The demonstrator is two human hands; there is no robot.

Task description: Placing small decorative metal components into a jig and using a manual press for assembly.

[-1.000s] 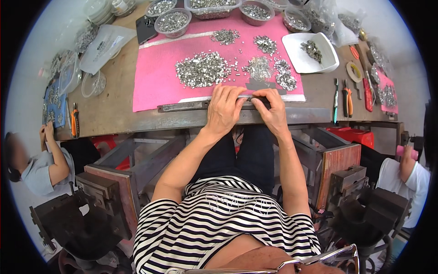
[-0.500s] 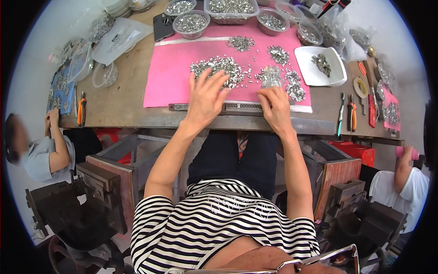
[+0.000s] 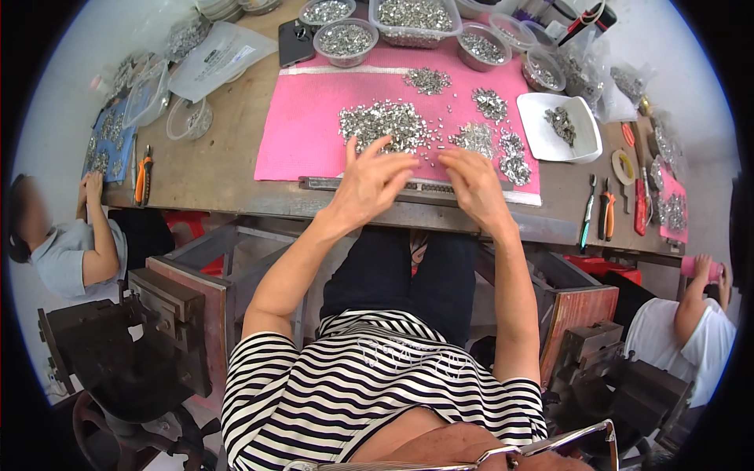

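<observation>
My left hand (image 3: 367,187) hovers at the near edge of a large pile of small shiny metal pieces (image 3: 381,125), its fingers spread apart. My right hand (image 3: 477,187) is beside it, with bent fingers drawn in toward the thumb. Whatever they hold, if anything, is too small to see. Under both hands runs a narrow metal bar with a row of small slots (image 3: 424,187), along the front of the pink mat (image 3: 294,129). Beyond my right fingers lies a flat heap of silvery pieces (image 3: 476,138), with another small heap (image 3: 514,166) to its right.
Tubs of metal pieces (image 3: 345,41) line the back, beside a black phone (image 3: 296,43). A white tray (image 3: 534,129) stands right, with a toothbrush (image 3: 587,212), orange-handled pliers (image 3: 609,208) and a tape roll (image 3: 623,167) nearby. Co-workers sit left (image 3: 67,243) and right (image 3: 683,337).
My left hand has drawn back from the big pile and moved right, toward my right hand. The right hand's fingers have shifted slightly. The whole view has turned a little.
</observation>
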